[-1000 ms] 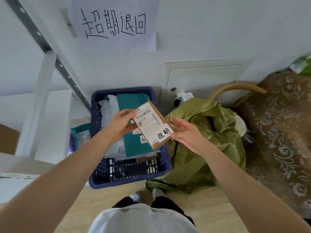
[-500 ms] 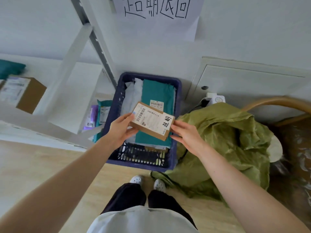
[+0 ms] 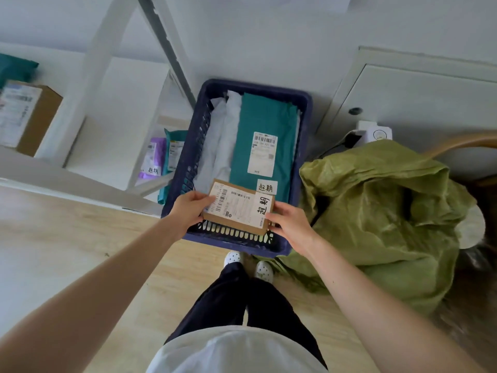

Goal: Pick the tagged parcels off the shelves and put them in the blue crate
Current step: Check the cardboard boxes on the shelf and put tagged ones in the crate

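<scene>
Since half a second ago the cardboard box [image 3: 238, 208] has sunk lower and come toward the near end of the blue crate [image 3: 255, 87], and it has turned level with its label facing up. The left hand [image 3: 188, 211] grips its left end, thumb on the top face and fingers hidden beneath. The right hand [image 3: 289, 224] pinches the right near corner with curled fingertips. The box hangs over the crate's near wall, above the near ends of the teal mailer [image 3: 258, 122] and the white bags [image 3: 223, 135] already inside; I cannot tell whether it touches them.

To finish well, I would keep the box flat and ease it a little farther in, so its near edge clears the wall. Then lower it until the mailer takes its weight, and only then loosen both hands together. The bags look soft and uneven, so the box may tilt left if dropped early.
</scene>
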Available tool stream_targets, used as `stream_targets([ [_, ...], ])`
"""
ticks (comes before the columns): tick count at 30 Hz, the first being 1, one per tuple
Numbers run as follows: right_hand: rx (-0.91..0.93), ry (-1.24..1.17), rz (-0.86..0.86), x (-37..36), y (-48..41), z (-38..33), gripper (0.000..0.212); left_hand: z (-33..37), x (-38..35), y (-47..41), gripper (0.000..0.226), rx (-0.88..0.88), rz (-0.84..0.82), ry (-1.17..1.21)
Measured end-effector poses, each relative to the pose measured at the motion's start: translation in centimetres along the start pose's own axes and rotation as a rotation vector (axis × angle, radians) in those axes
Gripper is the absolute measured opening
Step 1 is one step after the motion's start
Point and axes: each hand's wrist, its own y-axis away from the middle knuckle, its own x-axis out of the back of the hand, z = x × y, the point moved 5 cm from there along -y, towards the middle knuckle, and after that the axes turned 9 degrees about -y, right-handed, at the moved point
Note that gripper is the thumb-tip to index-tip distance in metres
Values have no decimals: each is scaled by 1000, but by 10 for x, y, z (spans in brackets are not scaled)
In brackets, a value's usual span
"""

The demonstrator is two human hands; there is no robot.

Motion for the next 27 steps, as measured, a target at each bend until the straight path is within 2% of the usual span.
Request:
stream_targets([
  [5, -59, 11, 31, -5, -16, 19, 32, -5, 1, -16, 19, 5, -33, -28],
  [11, -161, -33, 82, -6, -33, 44, 29, -16, 0, -40, 18, 57, -74, -144],
  [16, -232, -33, 134, -10, -45, 62, 41, -23, 0, -57, 31, 75, -134, -221],
  [23, -272, -67, 153, -16, -57, 76, 40, -39, -2, -75, 28, 97, -157, -327],
  [27, -273, -51, 155, -16, -70, 81, 42, -45, -3, -89, 42, 99, -174, -365],
])
